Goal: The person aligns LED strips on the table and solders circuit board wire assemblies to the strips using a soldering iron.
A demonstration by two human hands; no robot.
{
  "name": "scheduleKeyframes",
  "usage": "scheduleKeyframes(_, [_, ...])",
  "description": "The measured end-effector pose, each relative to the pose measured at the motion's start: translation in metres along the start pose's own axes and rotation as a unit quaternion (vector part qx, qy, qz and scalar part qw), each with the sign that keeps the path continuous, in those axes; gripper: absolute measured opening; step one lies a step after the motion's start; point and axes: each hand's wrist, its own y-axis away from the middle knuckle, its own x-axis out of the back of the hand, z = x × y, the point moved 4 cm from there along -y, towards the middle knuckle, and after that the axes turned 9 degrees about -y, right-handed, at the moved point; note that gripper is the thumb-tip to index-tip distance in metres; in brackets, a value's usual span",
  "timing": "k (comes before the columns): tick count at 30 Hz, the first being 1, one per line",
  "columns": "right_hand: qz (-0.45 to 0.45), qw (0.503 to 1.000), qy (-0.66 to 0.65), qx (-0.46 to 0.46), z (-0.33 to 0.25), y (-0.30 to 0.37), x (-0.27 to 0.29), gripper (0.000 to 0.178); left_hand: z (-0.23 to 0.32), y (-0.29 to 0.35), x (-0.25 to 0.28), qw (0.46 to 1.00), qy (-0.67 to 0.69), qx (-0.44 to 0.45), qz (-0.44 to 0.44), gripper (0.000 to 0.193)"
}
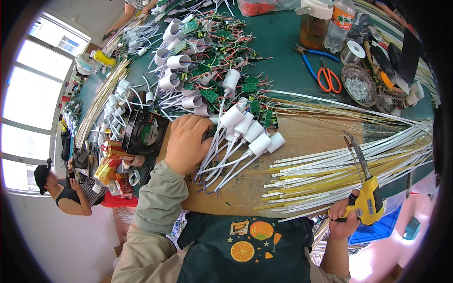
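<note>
My right hand (343, 218) is wrapped round the grip of a yellow and black soldering gun (369, 200), whose metal tip points up and away over the LED strips. The white and yellowish LED strips (302, 177) lie fanned out, their ends toward the middle. My left hand (188, 141) is closed, knuckles up, beside a bundle of white cables (221, 162) with white cylindrical caps (233, 116). A bit of something dark shows at its fingertips; what it holds is mostly hidden. Left of this hand stands a black fan (147, 134).
Green circuit boards (210, 95) with wires and white caps pile up beyond my left hand. Blue pliers (309, 61), orange-handled cutters (329, 79), a dish of small pieces (359, 86) and a jug (315, 23) stand far right. Cans (113, 148) crowd the left; another person (71, 191) sits there.
</note>
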Motion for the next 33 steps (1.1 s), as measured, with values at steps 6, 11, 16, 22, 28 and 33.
scheduleKeyframes(6, [-0.022,1.000,0.003,0.000,0.001,0.001,0.002,0.062,0.003,-0.001,-0.003,0.999,-0.008,-0.037,-0.027,0.027])
scheduleKeyframes(11, [-0.020,1.000,-0.002,-0.010,0.000,0.002,0.002,0.062,0.001,0.002,0.011,0.999,0.014,0.049,0.017,0.029])
scheduleKeyframes(16, [-0.029,1.000,-0.002,-0.006,-0.001,0.001,0.002,0.062,0.010,0.003,0.037,0.994,0.010,0.100,0.041,0.026])
scheduleKeyframes(22, [-0.021,1.000,-0.004,-0.006,-0.001,0.000,-0.003,0.063,0.036,0.005,0.061,0.991,0.031,0.074,0.111,0.022])
scheduleKeyframes(28, [0.031,0.998,-0.034,-0.037,-0.002,-0.002,-0.007,0.072,0.088,0.010,0.069,0.994,0.084,0.035,0.063,0.013])
scheduleKeyframes(33, [0.027,0.997,-0.051,-0.048,-0.003,-0.001,-0.006,0.073,0.129,0.013,0.030,0.985,0.164,-0.047,-0.035,0.014])
